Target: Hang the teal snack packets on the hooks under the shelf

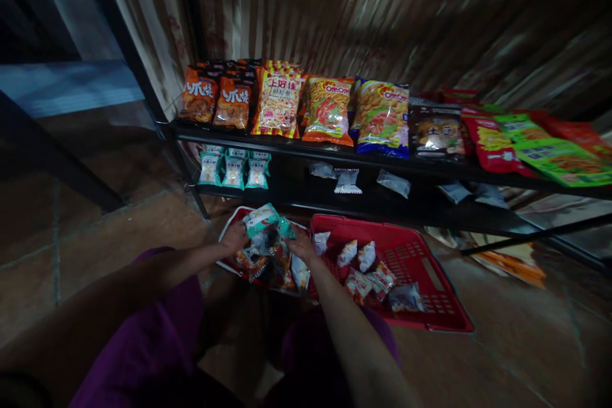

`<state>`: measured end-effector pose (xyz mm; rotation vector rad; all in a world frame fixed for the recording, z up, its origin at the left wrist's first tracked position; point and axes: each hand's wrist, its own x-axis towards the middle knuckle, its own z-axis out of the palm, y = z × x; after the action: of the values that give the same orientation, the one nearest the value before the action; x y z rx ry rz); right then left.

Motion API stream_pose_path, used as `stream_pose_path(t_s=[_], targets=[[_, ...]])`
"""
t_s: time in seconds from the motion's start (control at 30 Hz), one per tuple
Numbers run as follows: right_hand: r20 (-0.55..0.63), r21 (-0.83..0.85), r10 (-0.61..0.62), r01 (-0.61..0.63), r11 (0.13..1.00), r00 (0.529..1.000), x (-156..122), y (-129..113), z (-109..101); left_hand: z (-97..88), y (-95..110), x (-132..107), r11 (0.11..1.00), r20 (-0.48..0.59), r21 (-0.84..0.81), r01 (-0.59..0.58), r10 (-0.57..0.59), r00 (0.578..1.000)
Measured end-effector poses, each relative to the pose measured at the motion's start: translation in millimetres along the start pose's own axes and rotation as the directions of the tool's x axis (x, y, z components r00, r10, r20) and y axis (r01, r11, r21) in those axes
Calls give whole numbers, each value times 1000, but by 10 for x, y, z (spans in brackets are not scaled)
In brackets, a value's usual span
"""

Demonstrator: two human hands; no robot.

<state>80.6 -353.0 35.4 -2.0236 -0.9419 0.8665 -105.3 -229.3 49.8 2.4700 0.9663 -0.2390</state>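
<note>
My left hand (234, 237) is closed on the edge of a teal-and-white snack packet (259, 219), held over the left basket. Right beside it is another teal packet (285, 227), with the fingers of my right hand (299, 243) closed on it. Beneath both hands, the left basket (224, 234), with a pale rim, contains several mixed small packets in orange, white and clear wrappers. On the lower shelf behind, similar teal packets (234, 169) stand in short rows at the left end.
A red basket (437, 268) with several small packets adjoins on the right. Bigger snack bags (327, 108) line the upper shelf (287, 142). Several pale packets (347, 181) lie scattered along the lower shelf (291, 196). Orange packaging (511, 264) lies under the rack at right.
</note>
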Motion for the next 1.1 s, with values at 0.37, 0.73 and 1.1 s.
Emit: stream_pose_path(t_s=[0.37,0.73,1.1], targets=[[7,731,299,-209,650,954,107,-291,-15,29,16,222,908,-343,-240,-343,251,905],[182,952,351,-254,170,919,248,-462,-89,-365,17,556,712,-507,-593,-378,35,861],[259,940,439,-329,92,861,4,-333,223,-410,197,891,-202,-34,-974,-101,-310,950]])
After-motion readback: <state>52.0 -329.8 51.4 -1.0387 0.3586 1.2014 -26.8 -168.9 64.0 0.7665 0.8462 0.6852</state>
